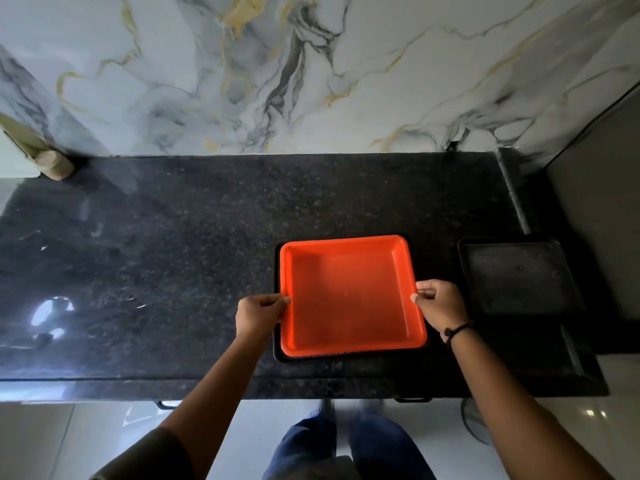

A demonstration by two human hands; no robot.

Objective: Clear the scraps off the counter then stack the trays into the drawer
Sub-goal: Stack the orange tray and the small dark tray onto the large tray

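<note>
An orange tray [349,296] sits inside a slightly larger black tray [277,355], of which only the dark rim shows around it, on the black granite counter [173,254]. My left hand [259,315] grips the orange tray's left rim and my right hand [440,304] grips its right rim. A second black tray [519,277] lies on the counter just right of my right hand. A few small pale scraps [140,305] lie on the counter to the left.
A marble wall [311,81] backs the counter. A grey vertical panel [602,220] bounds it on the right. Two dark drawer handles [412,399] show under the counter's front edge. My legs stand on the pale floor below.
</note>
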